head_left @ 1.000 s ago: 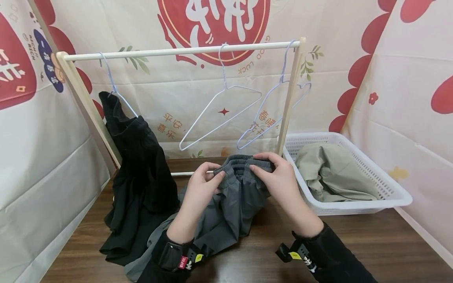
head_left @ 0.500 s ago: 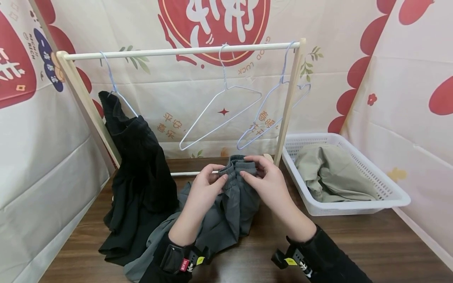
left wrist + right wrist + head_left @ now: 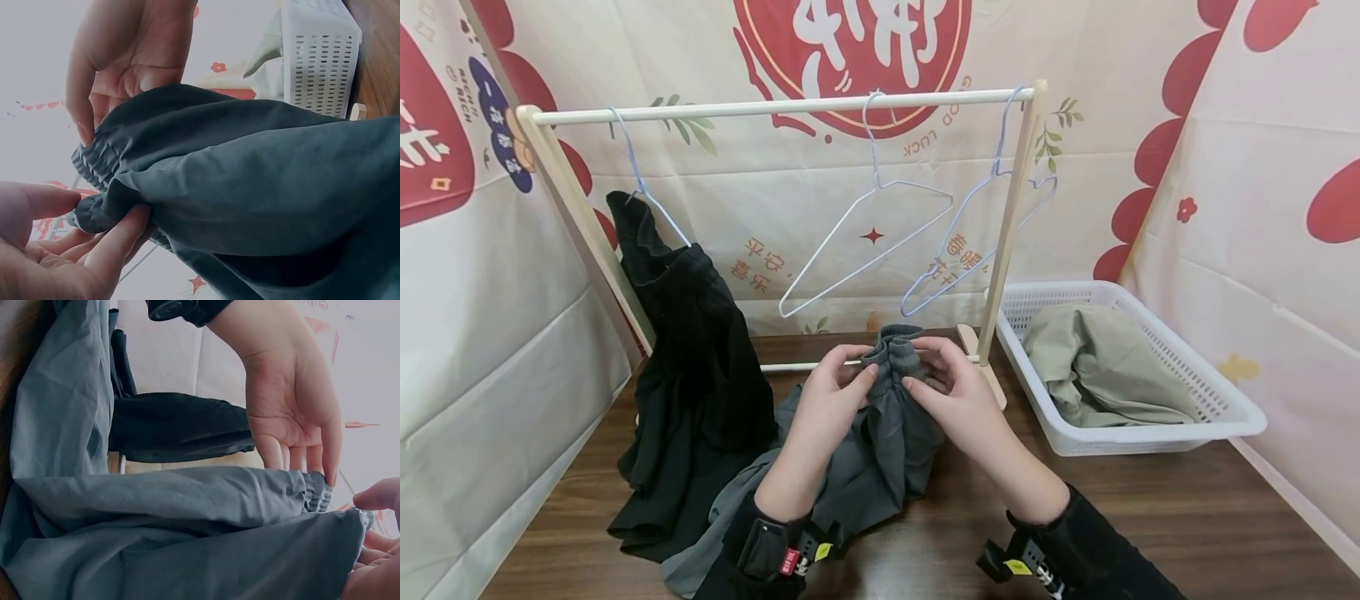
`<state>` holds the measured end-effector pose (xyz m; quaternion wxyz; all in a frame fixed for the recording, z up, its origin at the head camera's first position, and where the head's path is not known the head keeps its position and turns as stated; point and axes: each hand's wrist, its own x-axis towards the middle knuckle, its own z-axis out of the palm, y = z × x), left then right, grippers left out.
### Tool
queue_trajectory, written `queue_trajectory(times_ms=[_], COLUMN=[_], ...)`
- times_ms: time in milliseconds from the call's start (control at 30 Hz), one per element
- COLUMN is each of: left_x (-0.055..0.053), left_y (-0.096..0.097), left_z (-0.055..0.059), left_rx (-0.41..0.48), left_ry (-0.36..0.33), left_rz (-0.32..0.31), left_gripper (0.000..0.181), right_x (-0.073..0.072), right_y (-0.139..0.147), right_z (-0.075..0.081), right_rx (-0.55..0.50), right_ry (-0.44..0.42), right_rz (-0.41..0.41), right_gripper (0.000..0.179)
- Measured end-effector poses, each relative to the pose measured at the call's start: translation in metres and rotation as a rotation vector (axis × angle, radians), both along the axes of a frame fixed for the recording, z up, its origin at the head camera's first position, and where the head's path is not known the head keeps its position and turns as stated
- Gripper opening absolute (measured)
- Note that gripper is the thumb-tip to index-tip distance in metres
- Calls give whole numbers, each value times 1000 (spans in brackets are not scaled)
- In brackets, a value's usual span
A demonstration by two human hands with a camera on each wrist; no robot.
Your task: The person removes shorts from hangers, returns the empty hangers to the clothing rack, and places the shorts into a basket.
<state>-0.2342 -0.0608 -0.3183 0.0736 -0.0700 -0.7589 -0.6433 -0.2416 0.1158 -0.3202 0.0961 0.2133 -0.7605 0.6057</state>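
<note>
Dark grey pants (image 3: pixel 898 417) with a gathered elastic waistband (image 3: pixel 893 343) are held up between both hands, their legs trailing onto the table. My left hand (image 3: pixel 835 396) pinches the left side of the waistband between thumb and fingers. On the opposite side, my right hand (image 3: pixel 958 396) pinches the band the same way. In the left wrist view the elastic edge (image 3: pixel 94 159) is bunched between the two hands. The right wrist view shows the grey cloth (image 3: pixel 169 497) stretching back from the fingers.
A wooden rack (image 3: pixel 775 108) carries a white hanger (image 3: pixel 865 250), a bluish hanger (image 3: pixel 958 225) at right, and black pants (image 3: pixel 692 350) on a hanger at left. A white basket (image 3: pixel 1157 437) with light green cloth (image 3: pixel 1105 367) stands right on the brown table (image 3: pixel 1150 517).
My right hand has moved left toward my left hand, drawing the waistband narrower and bunching it. The rack's right foot has come into view.
</note>
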Motion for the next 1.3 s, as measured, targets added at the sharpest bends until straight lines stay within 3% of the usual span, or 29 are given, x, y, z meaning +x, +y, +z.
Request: queue_trajectory(times_ms=[200, 433, 600, 867, 1000, 1200, 1300], left_x=[2, 4, 3, 0, -2, 0, 1], left_y=[0, -1, -1, -5, -8, -9, -9], left_z=[3, 4, 3, 5, 6, 10, 13], left_rx=[16, 12, 1, 43, 108, 310, 318], left_ry=[-10, 2, 15, 4, 2, -28, -27], left_rz=[-5, -15, -3, -11, -12, -56, -69], left_gripper=[32, 47, 49, 48, 47, 45, 44], right_x=[3, 8, 11, 12, 11, 10, 8], right_y=[0, -2, -2, -2, 1, 6, 8], right_z=[-3, -8, -11, -13, -12, -9, -9], right_rx=[66, 105, 101, 73, 106, 101, 74], right_ry=[46, 129, 189, 197, 209, 213, 209], right_rz=[26, 85, 142, 198, 185, 113, 100], right_gripper=[44, 50, 48, 40, 34, 27, 24])
